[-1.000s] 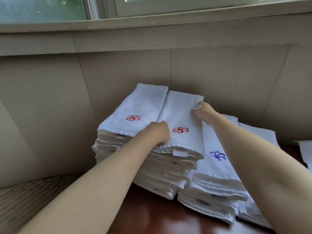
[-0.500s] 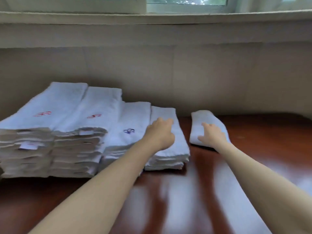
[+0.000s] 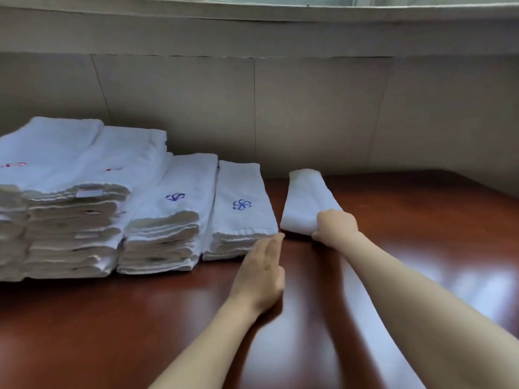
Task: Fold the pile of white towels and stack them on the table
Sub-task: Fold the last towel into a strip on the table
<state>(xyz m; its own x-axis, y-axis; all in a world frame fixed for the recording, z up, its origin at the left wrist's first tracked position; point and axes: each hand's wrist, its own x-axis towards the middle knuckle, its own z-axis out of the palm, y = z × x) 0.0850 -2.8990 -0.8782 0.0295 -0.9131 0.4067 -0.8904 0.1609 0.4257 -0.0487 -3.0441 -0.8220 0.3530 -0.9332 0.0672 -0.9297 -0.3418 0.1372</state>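
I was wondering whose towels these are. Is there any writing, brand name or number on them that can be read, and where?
No readable words or numbers anywhere.
Blue embroidered swirl emblem on the rightmost stack: a symbol, no letters.
Second blue emblem on the next stack: the same.
Red emblems on the tall stacks: partly hidden, blurred.
Small white tag on a tall stack's edge: too blurred to read.

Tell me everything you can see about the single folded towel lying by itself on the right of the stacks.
The lone folded towel is plain white terry-looking cloth with no embroidery showing, folded into a narrow, thick strip. It lies flat on the dark red-brown table, angled slightly, its far end near the wall, apart from the nearest stack. The right hand grips its near right corner, fingers curled over the edge. The left hand does not touch it.
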